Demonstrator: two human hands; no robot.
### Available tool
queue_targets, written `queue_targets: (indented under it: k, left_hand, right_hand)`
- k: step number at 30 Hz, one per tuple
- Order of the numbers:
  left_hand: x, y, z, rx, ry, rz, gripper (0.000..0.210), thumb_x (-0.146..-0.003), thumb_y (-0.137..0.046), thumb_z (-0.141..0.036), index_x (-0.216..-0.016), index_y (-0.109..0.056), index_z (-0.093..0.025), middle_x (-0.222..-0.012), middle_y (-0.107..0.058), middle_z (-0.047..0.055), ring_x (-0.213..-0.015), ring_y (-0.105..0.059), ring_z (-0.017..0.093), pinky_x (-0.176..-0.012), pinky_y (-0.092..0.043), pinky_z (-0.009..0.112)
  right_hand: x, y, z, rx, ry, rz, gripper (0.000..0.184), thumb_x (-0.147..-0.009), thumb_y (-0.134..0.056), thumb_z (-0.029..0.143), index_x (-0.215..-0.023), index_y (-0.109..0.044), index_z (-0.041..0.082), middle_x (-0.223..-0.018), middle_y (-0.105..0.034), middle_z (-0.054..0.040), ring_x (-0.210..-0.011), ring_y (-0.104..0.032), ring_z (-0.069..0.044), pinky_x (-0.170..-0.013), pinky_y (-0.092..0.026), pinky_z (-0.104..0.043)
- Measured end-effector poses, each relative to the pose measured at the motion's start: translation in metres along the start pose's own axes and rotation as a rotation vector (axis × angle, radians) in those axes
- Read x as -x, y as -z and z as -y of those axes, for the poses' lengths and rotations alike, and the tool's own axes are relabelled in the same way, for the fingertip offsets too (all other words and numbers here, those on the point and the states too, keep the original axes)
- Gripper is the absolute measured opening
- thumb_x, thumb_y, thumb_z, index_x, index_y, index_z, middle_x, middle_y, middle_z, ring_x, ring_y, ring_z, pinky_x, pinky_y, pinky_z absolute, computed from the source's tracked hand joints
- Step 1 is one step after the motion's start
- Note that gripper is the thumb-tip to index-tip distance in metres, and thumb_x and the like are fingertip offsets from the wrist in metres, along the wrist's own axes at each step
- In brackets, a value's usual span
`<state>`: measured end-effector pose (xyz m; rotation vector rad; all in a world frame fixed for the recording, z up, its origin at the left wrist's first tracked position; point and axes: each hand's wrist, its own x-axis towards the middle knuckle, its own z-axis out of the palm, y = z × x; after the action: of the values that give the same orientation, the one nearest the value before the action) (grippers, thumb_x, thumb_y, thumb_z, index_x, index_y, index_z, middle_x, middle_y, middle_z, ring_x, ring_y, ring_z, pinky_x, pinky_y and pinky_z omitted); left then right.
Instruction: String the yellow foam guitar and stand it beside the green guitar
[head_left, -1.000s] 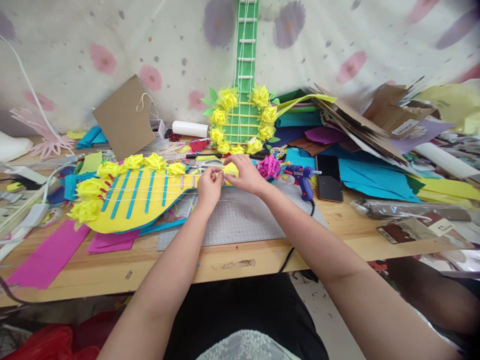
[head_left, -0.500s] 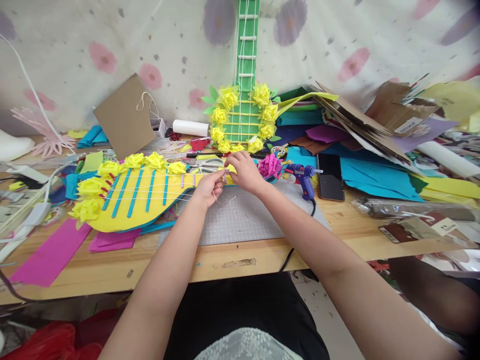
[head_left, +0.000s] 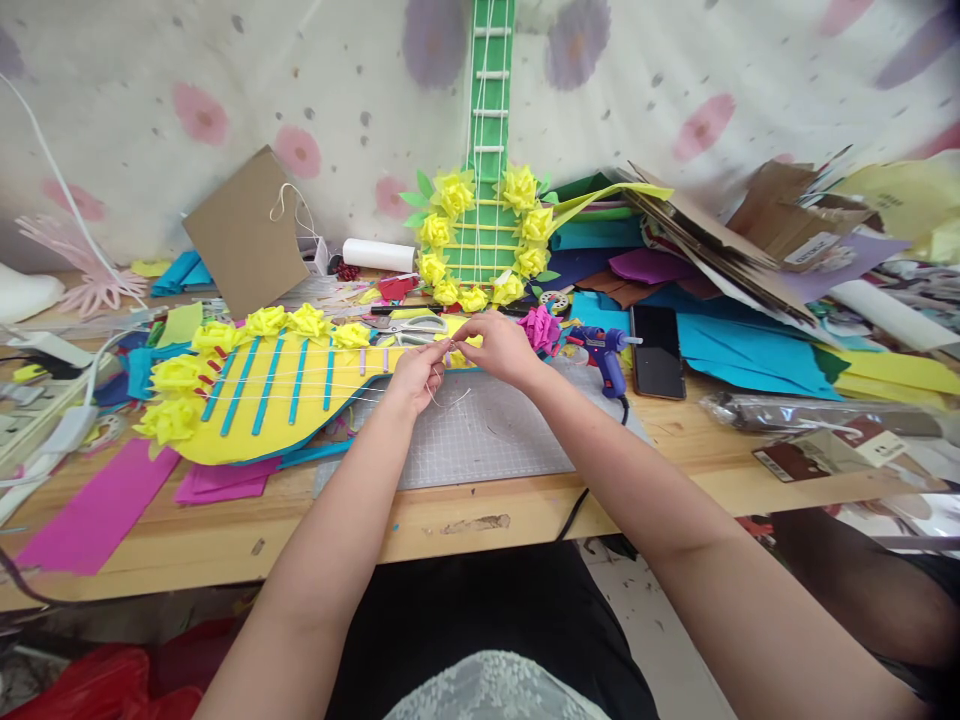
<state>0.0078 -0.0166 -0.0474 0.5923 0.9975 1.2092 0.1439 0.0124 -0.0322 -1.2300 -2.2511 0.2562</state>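
Observation:
A yellow paper lute-like instrument [head_left: 247, 400] lies on the table, with teal strips across its body, yellow paper flowers along its edge and white strings stretched lengthwise. Over its narrow neck, my left hand [head_left: 421, 376] pinches white string [head_left: 450, 400], whose loose end curls below the fingers. My right hand [head_left: 495, 345] meets it fingertip to fingertip at the neck, closed on the string too; the exact contact point is too small to make out. Scissors [head_left: 412, 328] lie just behind the neck. A magenta paper flower [head_left: 540, 328] sits right of my right hand.
A blue glue gun [head_left: 606, 358] and a black phone [head_left: 658, 352] lie to the right. A green flower-trimmed instrument [head_left: 491, 150] stands against the curtain. Under my hands is a grey cutting mat [head_left: 487, 440]. Cardboard [head_left: 247, 230] and colored paper [head_left: 750, 345] crowd the table.
My right hand's fingers have drawn down and closer to my left fingertips at the neck. My left hand has hardly moved, and the view has shifted slightly.

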Motion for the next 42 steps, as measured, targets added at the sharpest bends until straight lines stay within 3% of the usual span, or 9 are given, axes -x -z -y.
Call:
queue_targets:
  k: [8, 14, 17, 21, 25, 28, 32, 38, 42]
  left_hand:
    - [0.001, -0.003, 0.001, -0.001, -0.011, -0.026, 0.015, -0.064, -0.068, -0.015, -0.063, -0.053, -0.012, -0.043, -0.032, -0.010, -0.032, -0.021, -0.002, -0.029, -0.009, 0.012]
    - [0.000, -0.002, 0.002, 0.009, -0.011, -0.028, 0.014, -0.064, -0.068, -0.015, -0.065, -0.054, -0.012, -0.043, -0.032, -0.011, -0.033, -0.021, -0.002, -0.029, -0.009, 0.012]
    - [-0.001, -0.001, 0.003, 0.011, -0.017, -0.015, 0.017, -0.063, -0.069, -0.016, -0.065, -0.053, -0.012, -0.043, -0.029, -0.011, -0.033, -0.020, -0.002, -0.029, -0.008, 0.012]
    - [-0.001, -0.001, 0.003, 0.014, -0.018, -0.022, 0.021, -0.062, -0.069, -0.016, -0.059, -0.049, -0.013, -0.043, -0.027, -0.012, -0.032, -0.019, -0.002, -0.029, -0.007, 0.012]
    - [0.000, -0.002, 0.003, 0.006, -0.015, -0.039, 0.021, -0.063, -0.068, -0.016, -0.059, -0.048, -0.013, -0.043, -0.026, -0.011, -0.033, -0.019, -0.002, -0.029, -0.007, 0.012]
    - [0.001, -0.002, 0.002, -0.001, -0.023, -0.035, 0.021, -0.063, -0.069, -0.017, -0.060, -0.048, -0.013, -0.043, -0.025, -0.012, -0.033, -0.019, -0.002, -0.030, -0.008, 0.012]
    - [0.000, -0.001, 0.003, -0.005, -0.028, -0.006, 0.023, -0.061, -0.070, -0.019, -0.062, -0.048, -0.013, -0.044, -0.024, -0.012, -0.033, -0.019, -0.002, -0.030, -0.008, 0.012]
    - [0.000, 0.000, 0.003, -0.001, -0.047, -0.042, 0.019, -0.067, -0.061, -0.016, -0.069, -0.043, -0.017, -0.044, -0.025, -0.013, -0.032, -0.021, 0.000, -0.032, -0.008, 0.014]
    - [0.000, -0.004, 0.002, 0.001, -0.093, -0.124, 0.027, -0.063, -0.054, -0.006, -0.065, -0.030, -0.020, -0.044, -0.025, -0.013, -0.032, -0.023, 0.001, -0.034, -0.009, 0.015]
  right_hand:
    - [-0.003, 0.004, -0.004, -0.086, -0.082, -0.142, 0.013, -0.071, -0.051, 0.021, -0.078, -0.062, 0.020, -0.085, -0.064, -0.0030, -0.077, -0.055, -0.016, -0.067, -0.041, -0.029]
    - [-0.005, 0.002, -0.003, -0.283, -0.073, 0.045, 0.025, -0.070, -0.051, 0.020, -0.094, -0.057, 0.021, -0.082, -0.065, 0.0005, -0.066, -0.055, -0.012, -0.064, -0.042, -0.026]
    - [-0.006, 0.002, -0.002, -0.195, -0.119, -0.100, 0.022, -0.070, -0.047, 0.016, -0.090, -0.057, 0.020, -0.079, -0.063, -0.0008, -0.070, -0.055, -0.014, -0.066, -0.042, -0.028]
    - [-0.006, 0.011, -0.004, -0.031, -0.193, -0.241, 0.024, -0.069, -0.043, 0.013, -0.087, -0.059, 0.019, -0.096, -0.060, -0.0082, -0.082, -0.056, -0.020, -0.070, -0.042, -0.033]
    - [-0.003, 0.016, -0.002, -0.072, -0.168, -0.168, 0.035, -0.066, -0.044, 0.008, -0.096, -0.060, 0.019, -0.111, -0.057, -0.0083, -0.089, -0.056, -0.021, -0.074, -0.044, -0.034]
    - [-0.002, 0.008, 0.001, -0.280, -0.157, 0.022, 0.031, -0.069, -0.047, 0.012, -0.096, -0.060, 0.020, -0.100, -0.061, -0.0044, -0.073, -0.058, -0.015, -0.069, -0.046, -0.030]
    - [-0.006, -0.009, 0.000, -0.498, -0.297, 0.185, 0.014, -0.078, -0.043, 0.022, -0.082, -0.056, 0.017, -0.067, -0.059, -0.0004, -0.050, -0.050, -0.010, -0.052, -0.041, -0.024]
    - [-0.009, -0.011, -0.011, -0.389, -0.295, 0.037, 0.005, -0.073, -0.051, 0.024, -0.076, -0.050, 0.019, -0.060, -0.046, 0.0048, -0.056, -0.044, -0.009, -0.054, -0.032, -0.022]
    - [-0.006, -0.008, -0.016, -0.428, -0.305, -0.019, 0.015, -0.067, -0.052, 0.017, -0.075, -0.040, 0.021, -0.063, -0.040, 0.0065, -0.057, -0.039, -0.009, -0.055, -0.029, -0.022]
